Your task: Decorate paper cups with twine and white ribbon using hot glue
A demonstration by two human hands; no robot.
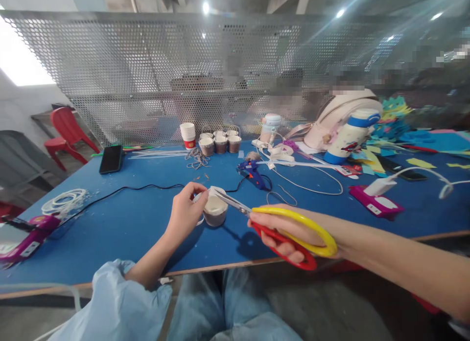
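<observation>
My right hand [281, 233] is wrapped round scissors [312, 227] with one yellow and one red handle. The blades point left over the rim of a small cup [215, 211] that stands near the table's front edge. At the cup's left side, my left hand [187, 209] pinches a small white piece [212, 190] between thumb and fingers, close to the scissor tips. The cup has a brownish wrapped side and a pale top. A white loop shows at its lower left.
Behind stand several wrapped cups [220, 144] and stacked paper cups [188, 135]. A blue glue gun [253, 173] lies beyond the scissors, its black cord running left. A phone [110, 159], power strips [376, 202] and a bottle [350, 138] are on the blue table [139, 243].
</observation>
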